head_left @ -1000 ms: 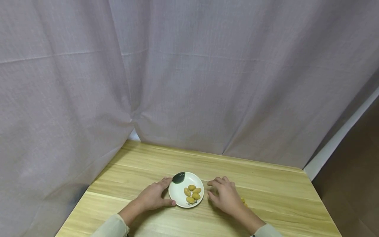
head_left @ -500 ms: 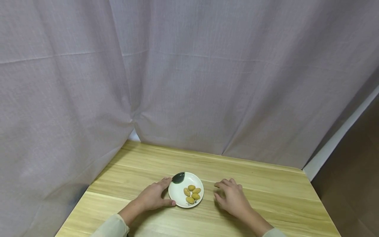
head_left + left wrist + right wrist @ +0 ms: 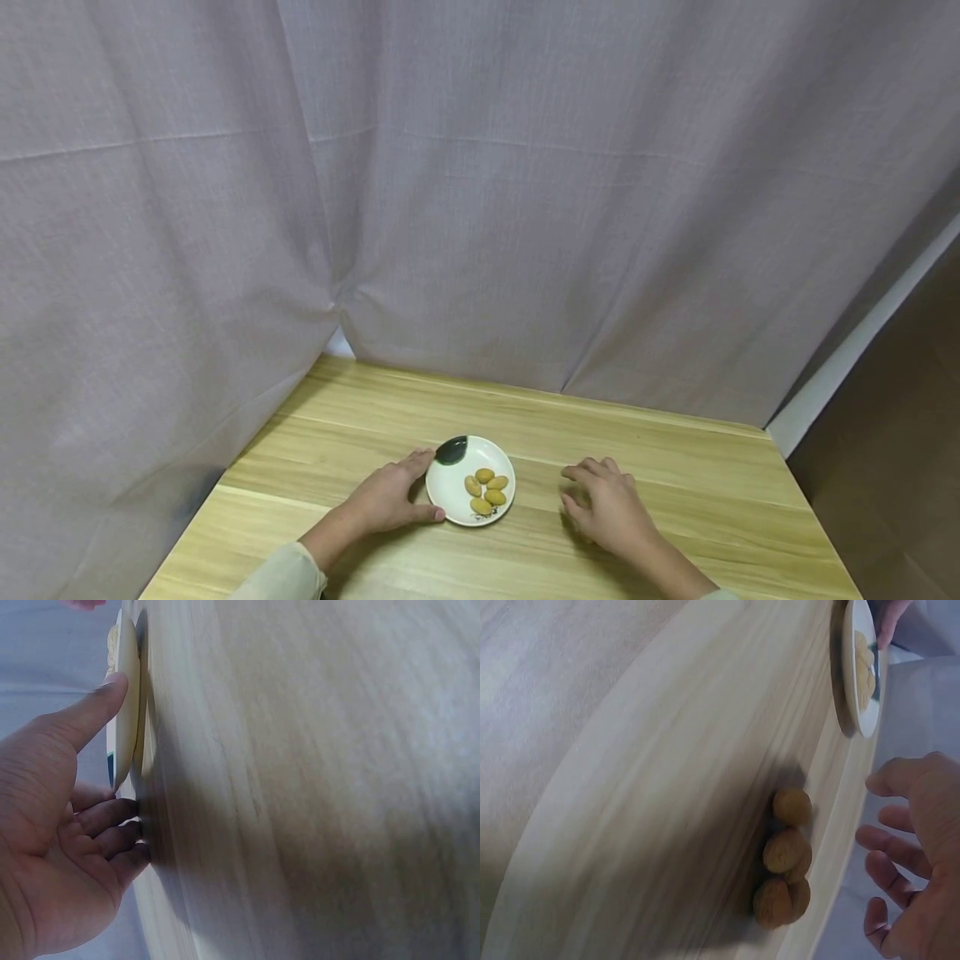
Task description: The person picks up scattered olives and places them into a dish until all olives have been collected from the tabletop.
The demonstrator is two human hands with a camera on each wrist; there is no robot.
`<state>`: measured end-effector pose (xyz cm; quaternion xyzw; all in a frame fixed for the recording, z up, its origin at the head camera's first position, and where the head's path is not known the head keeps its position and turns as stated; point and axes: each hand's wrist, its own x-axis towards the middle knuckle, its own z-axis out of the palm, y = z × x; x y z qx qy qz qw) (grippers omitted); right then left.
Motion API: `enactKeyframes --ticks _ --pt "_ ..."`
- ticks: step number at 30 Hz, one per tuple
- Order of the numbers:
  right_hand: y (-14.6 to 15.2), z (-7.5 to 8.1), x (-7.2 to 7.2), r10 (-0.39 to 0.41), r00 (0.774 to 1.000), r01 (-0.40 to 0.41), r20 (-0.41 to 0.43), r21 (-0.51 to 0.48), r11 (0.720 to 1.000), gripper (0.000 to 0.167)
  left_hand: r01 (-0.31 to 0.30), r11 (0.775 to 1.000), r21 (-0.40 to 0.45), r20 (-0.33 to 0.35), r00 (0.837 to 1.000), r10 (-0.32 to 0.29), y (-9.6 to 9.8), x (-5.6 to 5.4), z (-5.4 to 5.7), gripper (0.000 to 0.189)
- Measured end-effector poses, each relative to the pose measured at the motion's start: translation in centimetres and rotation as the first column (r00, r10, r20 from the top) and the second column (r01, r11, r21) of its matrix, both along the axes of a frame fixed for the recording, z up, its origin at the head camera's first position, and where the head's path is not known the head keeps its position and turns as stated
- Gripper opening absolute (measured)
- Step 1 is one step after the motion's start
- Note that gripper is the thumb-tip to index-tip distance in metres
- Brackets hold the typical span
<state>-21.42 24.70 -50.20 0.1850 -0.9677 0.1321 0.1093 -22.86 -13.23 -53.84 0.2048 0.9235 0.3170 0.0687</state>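
Observation:
A small white plate (image 3: 450,492) with a dark green patch on its rim lies on the table. Several yellow-brown oval, nut-like pieces (image 3: 484,492) are on it. My left hand (image 3: 381,498) holds the plate's left edge, thumb in front and fingers farther back; the left wrist view has the thumb (image 3: 97,709) against the rim. To the right of the plate, my right hand (image 3: 611,510) hovers with loosely bent fingers, holding nothing. In the right wrist view, several similar pieces (image 3: 784,851) lie in a short row on the table, apart from that hand; the head view hides them beneath it.
The wood-grain table (image 3: 420,400) ends at the back against a grey curtain (image 3: 480,250). More curtain hangs along the left side, and a brown surface (image 3: 892,467) stands off the right edge.
My right hand has moved to the right, away from the plate. Pieces that showed beside its wrist are now covered by it in the head view. My left hand and the plate stay put.

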Motion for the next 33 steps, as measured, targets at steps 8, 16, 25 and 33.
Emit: enactKeyframes --ticks 8,16,25,33 --pt "1.6 0.5 -0.1 -0.019 0.997 0.017 0.072 0.025 1.000 0.038 0.003 1.000 0.003 -0.005 1.000 -0.003 0.0 -0.2 0.1 0.111" --pt "3.0 0.6 0.0 -0.054 0.989 0.049 0.135 0.039 0.998 0.038 0.005 1.000 -0.002 0.003 1.000 -0.005 -0.1 0.1 0.1 0.111" --pt "4.7 0.2 -0.4 -0.086 0.992 0.080 0.094 0.065 0.995 0.039 0.007 1.000 0.000 -0.014 1.000 -0.007 -0.1 0.0 -0.1 0.111" --pt "5.5 -0.3 -0.6 -0.095 0.984 0.087 0.150 0.061 0.994 0.033 0.001 1.000 0.005 -0.003 1.000 -0.001 -0.1 0.0 -0.2 0.110"
